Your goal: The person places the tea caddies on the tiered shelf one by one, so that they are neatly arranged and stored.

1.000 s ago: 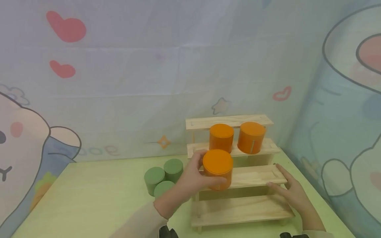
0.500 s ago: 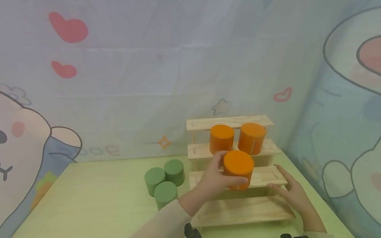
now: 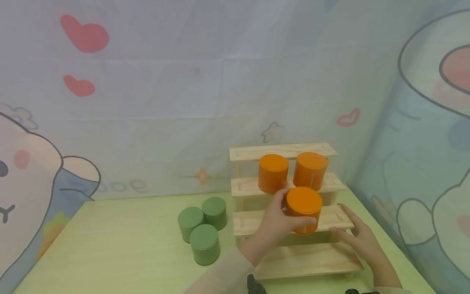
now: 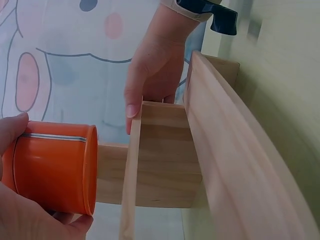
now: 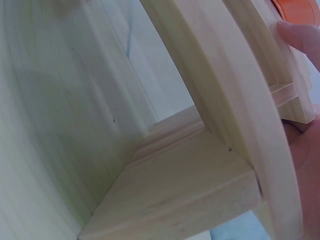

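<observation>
Left grip (image 3: 273,224) holds the orange tin (image 3: 304,200) upright; shelf board (image 3: 252,222) just below it, apart; right grip (image 3: 359,240) holds that board's end, right of left grip; likely best: keep tin level, board braced, lower gently.

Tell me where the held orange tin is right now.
In the head view, the held tin is right of centre, in the grip of the left hand, seen against the second-lowest shelf; the right hand is further right.

Three green tins (image 3: 202,232) on pale table (image 3: 121,241), heart-patterned backdrop (image 3: 165,98) behind
</observation>
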A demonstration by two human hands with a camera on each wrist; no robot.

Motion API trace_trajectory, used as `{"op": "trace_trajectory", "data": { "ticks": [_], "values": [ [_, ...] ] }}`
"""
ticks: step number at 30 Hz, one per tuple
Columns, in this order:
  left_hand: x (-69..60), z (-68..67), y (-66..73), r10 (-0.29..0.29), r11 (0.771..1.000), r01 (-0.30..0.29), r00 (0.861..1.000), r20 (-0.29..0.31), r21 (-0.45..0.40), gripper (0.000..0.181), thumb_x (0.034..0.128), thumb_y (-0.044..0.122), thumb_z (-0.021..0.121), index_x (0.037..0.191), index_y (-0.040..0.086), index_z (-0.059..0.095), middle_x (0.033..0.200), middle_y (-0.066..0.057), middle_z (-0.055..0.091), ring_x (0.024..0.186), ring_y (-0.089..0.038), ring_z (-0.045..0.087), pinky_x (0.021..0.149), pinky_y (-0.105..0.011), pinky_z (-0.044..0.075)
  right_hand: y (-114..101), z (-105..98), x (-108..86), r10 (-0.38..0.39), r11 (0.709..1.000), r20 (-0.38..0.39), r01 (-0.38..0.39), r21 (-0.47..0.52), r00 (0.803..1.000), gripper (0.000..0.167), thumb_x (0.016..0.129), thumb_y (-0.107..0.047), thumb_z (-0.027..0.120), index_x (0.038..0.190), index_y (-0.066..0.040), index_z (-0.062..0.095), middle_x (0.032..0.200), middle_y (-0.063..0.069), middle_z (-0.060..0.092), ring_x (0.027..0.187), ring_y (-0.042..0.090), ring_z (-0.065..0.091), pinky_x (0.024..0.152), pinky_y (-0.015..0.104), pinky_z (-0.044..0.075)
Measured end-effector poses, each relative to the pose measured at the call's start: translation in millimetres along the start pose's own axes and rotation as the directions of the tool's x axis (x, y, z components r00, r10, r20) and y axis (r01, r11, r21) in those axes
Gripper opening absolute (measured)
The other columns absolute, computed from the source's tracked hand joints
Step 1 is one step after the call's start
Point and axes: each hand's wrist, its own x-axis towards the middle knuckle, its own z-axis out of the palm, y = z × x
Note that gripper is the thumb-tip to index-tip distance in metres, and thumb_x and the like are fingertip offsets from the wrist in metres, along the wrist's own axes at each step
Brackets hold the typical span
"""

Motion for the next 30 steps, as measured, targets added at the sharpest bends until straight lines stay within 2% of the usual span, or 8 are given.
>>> {"op": "trace_trajectory", "data": {
  "ticks": [4, 16, 30],
  "values": [
    [3.2, 6.5, -4.0, -0.008, 1.000, 0.008, 1.000, -0.011, -0.021, 0.073, 0.0706, 0.017, 0.087, 0.131, 0.023, 0.046, 0.122, 0.010, 0.053, 0.110, -0.015, 0.053, 0.096, -0.041, 0.047, 1.2, -1.3, 0.3, 0.002, 1.000, 0.002, -0.002, 0.017, 1.000, 0.082, 0.094, -0.022, 0.063, 0.155, -0.008, 0.010, 0.153, 0.033, 0.018, 0.135, 0.056, 0.023, 0.101, 0.073, 0.025],
    [10.4, 21.2, -11.9, 0.024, 0.998, -0.026, 0.999, -0.043, -0.049, 0.063, 0.0705, 0.010, 0.086, 0.120, 0.023, 0.048, 0.114, 0.010, 0.055, 0.104, -0.012, 0.054, 0.096, -0.039, 0.047, 2.6, -1.2, 2.1, -0.005, 1.000, -0.010, 0.005, 0.024, 1.000, 0.082, 0.093, -0.019, 0.064, 0.155, -0.008, 0.012, 0.152, 0.033, 0.019, 0.136, 0.056, 0.022, 0.101, 0.072, 0.025],
    [16.9, 30.3, -17.3, 0.018, 0.997, -0.022, 0.998, -0.060, -0.067, 0.066, 0.0714, 0.009, 0.085, 0.123, 0.020, 0.045, 0.115, 0.008, 0.054, 0.106, -0.012, 0.055, 0.099, -0.038, 0.046, 1.8, -1.1, 0.7, 0.007, 1.000, -0.005, -0.007, 0.012, 1.000, 0.081, 0.094, -0.021, 0.063, 0.155, -0.011, 0.011, 0.152, 0.032, 0.021, 0.134, 0.055, 0.026, 0.100, 0.071, 0.028]
  ]
}}
